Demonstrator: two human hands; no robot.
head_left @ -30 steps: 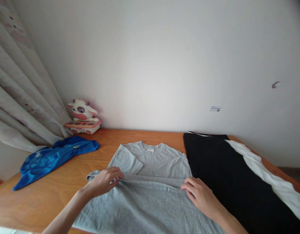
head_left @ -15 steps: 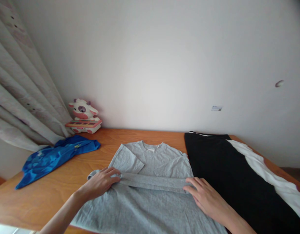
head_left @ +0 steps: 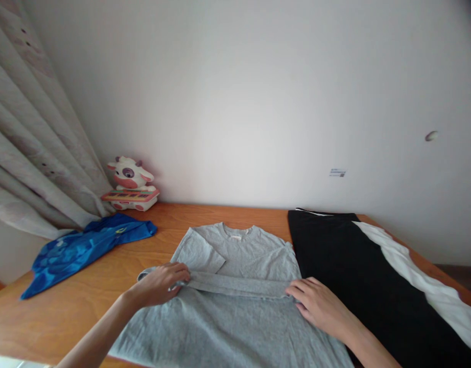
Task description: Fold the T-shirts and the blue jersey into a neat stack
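Observation:
A grey T-shirt (head_left: 235,327) lies on the wooden table, its collar toward the wall and its sleeves laid inward. Across its middle runs a narrow folded band of the same cloth. My left hand (head_left: 162,282) grips the band's left end, thumb and fingers closed around the fabric. At the right end, my right hand (head_left: 315,304) has its fingers curled over the band, pinching it. The lower part of the shirt spreads out toward me between both forearms.
Black and white clothing (head_left: 346,271) lies right of the shirt, close to it. A blue garment (head_left: 86,250) is on the left of the wooden table (head_left: 59,312). Behind it stand a cow toy with a keyboard (head_left: 131,185) and a curtain (head_left: 32,138). A wall (head_left: 239,102) borders the back.
Both hands stay at the band's ends. My left thumb has tucked further under the cloth, and my right fingers have curled in more. The view has shifted slightly.

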